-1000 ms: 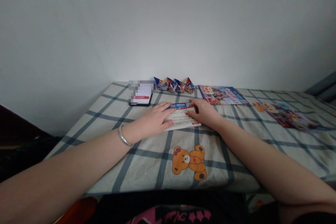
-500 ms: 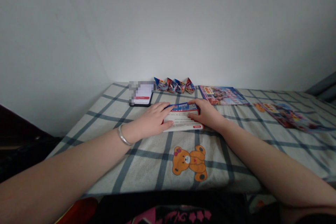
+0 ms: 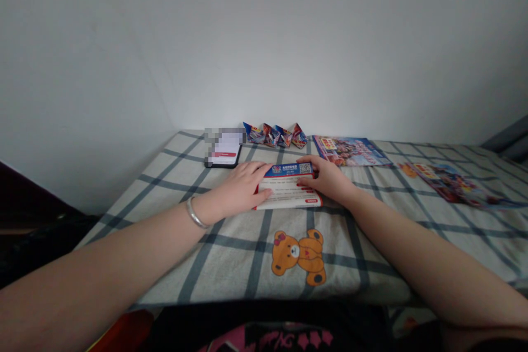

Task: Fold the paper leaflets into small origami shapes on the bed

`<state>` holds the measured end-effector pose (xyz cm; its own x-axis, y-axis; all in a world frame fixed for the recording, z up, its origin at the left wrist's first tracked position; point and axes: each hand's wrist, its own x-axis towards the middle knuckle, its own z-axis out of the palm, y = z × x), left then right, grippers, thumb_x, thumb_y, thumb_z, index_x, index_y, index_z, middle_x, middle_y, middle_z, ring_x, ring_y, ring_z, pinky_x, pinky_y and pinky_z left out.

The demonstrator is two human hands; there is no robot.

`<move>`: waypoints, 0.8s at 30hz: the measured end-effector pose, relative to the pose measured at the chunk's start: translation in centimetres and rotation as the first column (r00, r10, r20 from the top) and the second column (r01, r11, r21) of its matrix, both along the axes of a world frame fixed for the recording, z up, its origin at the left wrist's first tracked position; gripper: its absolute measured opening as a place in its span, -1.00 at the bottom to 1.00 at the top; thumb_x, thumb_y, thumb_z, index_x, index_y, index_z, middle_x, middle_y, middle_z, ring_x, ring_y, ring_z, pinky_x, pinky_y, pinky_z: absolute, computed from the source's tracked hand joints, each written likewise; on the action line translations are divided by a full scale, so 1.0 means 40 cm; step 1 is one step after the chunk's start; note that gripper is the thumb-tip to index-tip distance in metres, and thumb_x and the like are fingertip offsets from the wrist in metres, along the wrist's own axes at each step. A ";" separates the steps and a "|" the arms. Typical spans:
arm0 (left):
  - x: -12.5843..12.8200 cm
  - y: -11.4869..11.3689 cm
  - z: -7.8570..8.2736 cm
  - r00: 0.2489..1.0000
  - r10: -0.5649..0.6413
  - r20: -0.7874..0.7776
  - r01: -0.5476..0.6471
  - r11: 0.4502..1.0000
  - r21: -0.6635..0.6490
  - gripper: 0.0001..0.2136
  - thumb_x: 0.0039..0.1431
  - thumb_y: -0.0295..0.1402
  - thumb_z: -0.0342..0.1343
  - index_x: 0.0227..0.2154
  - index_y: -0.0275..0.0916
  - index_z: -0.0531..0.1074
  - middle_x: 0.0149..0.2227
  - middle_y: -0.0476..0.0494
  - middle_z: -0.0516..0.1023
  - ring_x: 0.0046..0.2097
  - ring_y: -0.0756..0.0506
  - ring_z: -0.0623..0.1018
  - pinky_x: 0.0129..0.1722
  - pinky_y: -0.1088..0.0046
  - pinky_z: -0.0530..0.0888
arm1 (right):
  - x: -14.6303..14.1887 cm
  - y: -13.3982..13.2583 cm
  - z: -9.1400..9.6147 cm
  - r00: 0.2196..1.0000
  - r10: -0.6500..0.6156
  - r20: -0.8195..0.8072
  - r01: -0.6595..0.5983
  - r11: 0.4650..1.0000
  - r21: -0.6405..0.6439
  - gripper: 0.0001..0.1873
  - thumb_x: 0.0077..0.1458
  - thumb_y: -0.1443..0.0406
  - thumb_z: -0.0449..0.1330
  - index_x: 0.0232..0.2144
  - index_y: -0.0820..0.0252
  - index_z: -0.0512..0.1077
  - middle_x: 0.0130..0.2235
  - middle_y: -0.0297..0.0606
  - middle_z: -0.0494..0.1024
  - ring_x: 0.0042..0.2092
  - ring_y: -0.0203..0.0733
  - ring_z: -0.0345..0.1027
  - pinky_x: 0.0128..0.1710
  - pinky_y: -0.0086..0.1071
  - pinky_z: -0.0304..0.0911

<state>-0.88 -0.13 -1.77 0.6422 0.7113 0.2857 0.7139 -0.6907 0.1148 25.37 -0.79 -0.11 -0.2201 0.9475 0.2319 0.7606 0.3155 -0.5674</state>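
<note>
A printed paper leaflet (image 3: 284, 187), white with a blue top band, a QR code and red labels, lies between my hands on the checked cloth. It looks folded into a wide strip. My left hand (image 3: 243, 187), with a silver bangle at the wrist, grips its left end, thumb on the printed face and fingers along the upper corner. At the right end, my right hand (image 3: 330, 179) has its thumb on the paper and bent fingers over the top corner. Part of each end is hidden under the fingers.
A phone (image 3: 225, 149) with a lit, partly blurred screen lies at the back left. Beside it stands a zigzag folded colourful paper piece (image 3: 274, 135) near the wall. Two colourful leaflets lie to the right, one nearer (image 3: 466, 184) and one farther (image 3: 350, 151). A bear print (image 3: 299, 256) marks the cloth (image 3: 223, 280).
The leaflet lies a little flatter, and more of its blue band and red labels shows. Both hands keep nearly the same places at its ends.
</note>
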 end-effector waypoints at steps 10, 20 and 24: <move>0.007 -0.010 0.040 0.990 0.054 0.129 -0.053 0.999 -0.011 -0.49 0.16 -0.29 0.12 0.18 -0.23 0.25 0.06 -0.25 0.41 0.08 -0.24 0.42 0.10 0.17 0.36 | -0.001 -0.006 0.008 0.999 -0.016 0.043 0.014 0.999 0.047 -0.64 -0.04 0.22 0.35 -0.14 0.06 0.46 -0.29 -0.35 0.58 -0.35 -0.21 0.41 -0.34 -0.38 0.26; 0.001 0.006 0.042 0.965 0.100 0.242 -0.080 0.993 -0.092 -0.57 0.20 -0.31 0.14 0.13 -0.18 0.32 -0.05 -0.18 0.54 -0.06 -0.19 0.51 -0.04 0.21 0.41 | 0.001 -0.007 0.004 1.000 0.005 0.009 -0.006 0.992 0.130 -0.72 0.01 0.21 0.30 -0.18 0.06 0.47 -0.24 -0.35 0.58 -0.30 -0.20 0.40 -0.29 -0.37 0.25; 0.002 0.004 0.044 0.948 0.105 0.300 -0.067 0.988 -0.136 -0.58 0.20 -0.32 0.14 0.13 -0.18 0.34 -0.07 -0.17 0.55 -0.11 -0.15 0.52 -0.09 0.27 0.44 | 0.002 -0.006 0.003 1.000 -0.001 -0.010 0.002 0.990 0.141 -0.74 0.02 0.24 0.28 -0.18 0.07 0.48 -0.25 -0.34 0.58 -0.29 -0.20 0.39 -0.27 -0.37 0.25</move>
